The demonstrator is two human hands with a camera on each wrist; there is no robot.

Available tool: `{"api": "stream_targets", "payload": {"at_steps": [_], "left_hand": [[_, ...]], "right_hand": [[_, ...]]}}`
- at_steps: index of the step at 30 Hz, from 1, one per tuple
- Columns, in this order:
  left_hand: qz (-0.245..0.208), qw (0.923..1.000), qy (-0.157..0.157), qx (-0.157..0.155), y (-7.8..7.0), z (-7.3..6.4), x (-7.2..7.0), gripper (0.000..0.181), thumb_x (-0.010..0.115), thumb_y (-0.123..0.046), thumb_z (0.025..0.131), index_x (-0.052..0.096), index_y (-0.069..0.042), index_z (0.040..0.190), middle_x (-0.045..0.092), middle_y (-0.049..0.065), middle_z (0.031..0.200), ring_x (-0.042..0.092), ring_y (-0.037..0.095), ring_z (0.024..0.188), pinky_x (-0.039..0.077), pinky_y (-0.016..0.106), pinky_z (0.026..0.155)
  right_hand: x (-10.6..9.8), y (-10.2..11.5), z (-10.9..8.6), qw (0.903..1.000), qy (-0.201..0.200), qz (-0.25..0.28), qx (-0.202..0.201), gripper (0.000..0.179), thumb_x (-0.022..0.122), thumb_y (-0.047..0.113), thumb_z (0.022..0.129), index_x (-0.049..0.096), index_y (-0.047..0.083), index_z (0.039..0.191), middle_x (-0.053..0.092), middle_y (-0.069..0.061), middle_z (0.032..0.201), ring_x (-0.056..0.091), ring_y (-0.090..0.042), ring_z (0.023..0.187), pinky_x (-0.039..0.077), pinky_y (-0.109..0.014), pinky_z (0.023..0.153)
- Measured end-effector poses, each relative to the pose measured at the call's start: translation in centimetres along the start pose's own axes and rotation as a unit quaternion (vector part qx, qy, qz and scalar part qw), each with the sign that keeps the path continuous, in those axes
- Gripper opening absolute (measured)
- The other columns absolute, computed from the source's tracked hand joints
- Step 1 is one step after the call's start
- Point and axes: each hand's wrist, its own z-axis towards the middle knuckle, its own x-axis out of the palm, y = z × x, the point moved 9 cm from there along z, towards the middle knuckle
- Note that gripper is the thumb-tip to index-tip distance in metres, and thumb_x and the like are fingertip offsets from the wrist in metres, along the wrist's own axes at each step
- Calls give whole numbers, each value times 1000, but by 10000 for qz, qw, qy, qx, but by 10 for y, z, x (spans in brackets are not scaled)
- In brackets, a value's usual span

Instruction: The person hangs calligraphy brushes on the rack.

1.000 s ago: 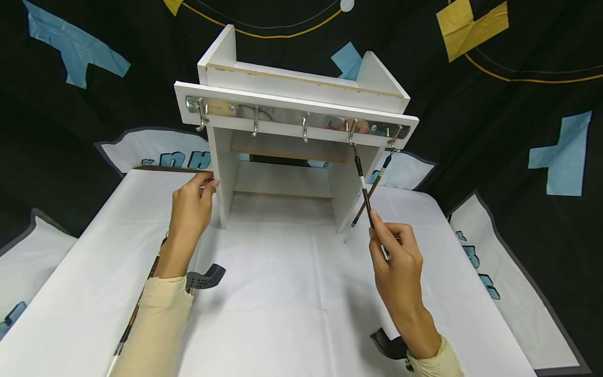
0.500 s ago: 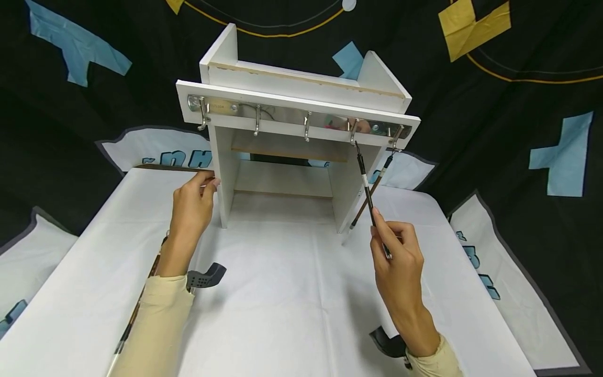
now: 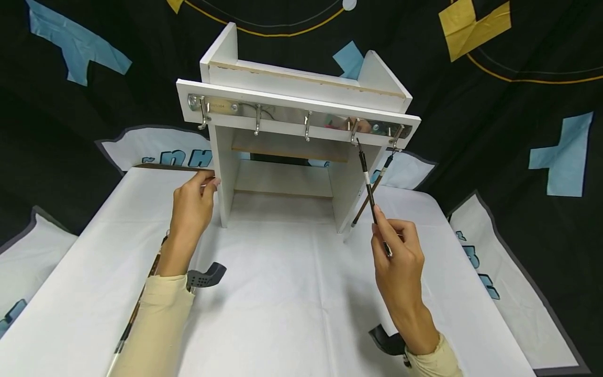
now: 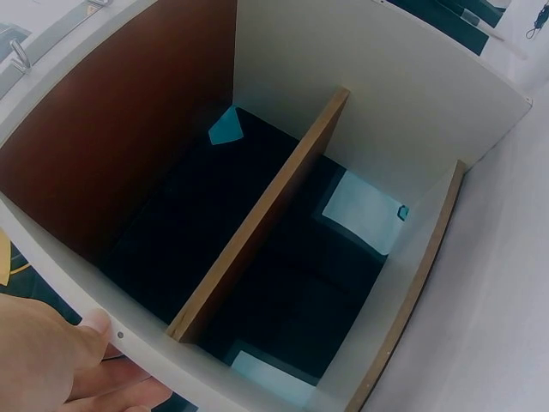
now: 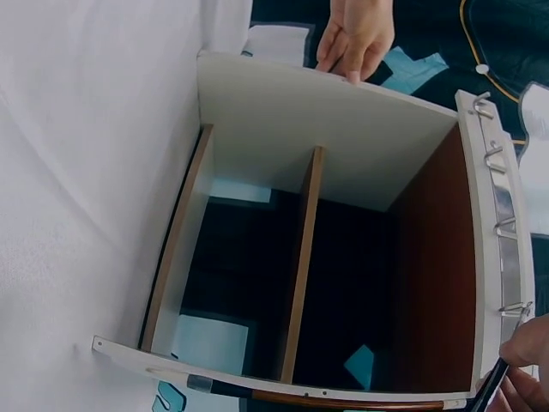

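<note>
A white wooden shelf unit [image 3: 282, 178] stands on the table with a metal hook strip [image 3: 285, 115] across its front. My left hand [image 3: 190, 214] pinches the front edge of the left side panel [image 4: 51, 266], thumb in front and fingers behind. With my right hand [image 3: 400, 272] I hold a slim black brush [image 3: 367, 179], tilted, its upper end beside the fourth hook [image 3: 354, 131]. Whether its loop sits on that hook is too small to tell. Another brush [image 3: 387, 161] hangs slanting from the rightmost hook [image 3: 397, 137], behind the held one.
A long brown and black brush [image 3: 128, 327] with a white tip lies on the white tabletop [image 3: 282, 314] under my left forearm. Dark curtains [image 3: 471, 120] with blue and yellow tape surround the table. Black camera mounts [image 3: 206, 276] stick out from both wrists.
The top of the brush in my right hand has shifted slightly up and to the right near the fourth hook. My left hand stays at the side panel.
</note>
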Motion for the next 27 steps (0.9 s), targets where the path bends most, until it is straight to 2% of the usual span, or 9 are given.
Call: {"api": "stream_targets", "payload": {"at_steps": [7, 20, 27], "left_hand": [[-2, 10000, 35, -80, 1, 0, 0, 35, 53, -22, 113, 64, -2, 139, 70, 23, 132, 69, 47, 120, 56, 64, 96], [20, 10000, 8, -25, 1, 0, 0, 35, 53, -22, 113, 64, -1, 138, 71, 24, 130, 70, 47, 117, 58, 64, 94], [18, 10000, -14, 29, 0, 0, 0, 34, 54, -21, 112, 64, 0, 138, 71, 25, 129, 71, 47, 117, 58, 64, 93]], "right_hand": [[3, -2, 1, 9999, 21, 107, 117, 45, 68, -16, 93, 72, 4, 134, 63, -19, 102, 61, -25, 82, 42, -9, 72], [4, -2, 4, 9999, 9, 22, 167, 44, 67, -15, 94, 72, 4, 134, 63, -19, 103, 61, -26, 82, 40, -4, 72], [5, -2, 5, 9999, -48, 31, 125, 47, 70, -16, 92, 72, 5, 134, 64, -17, 102, 62, -23, 81, 42, -7, 68]]}}
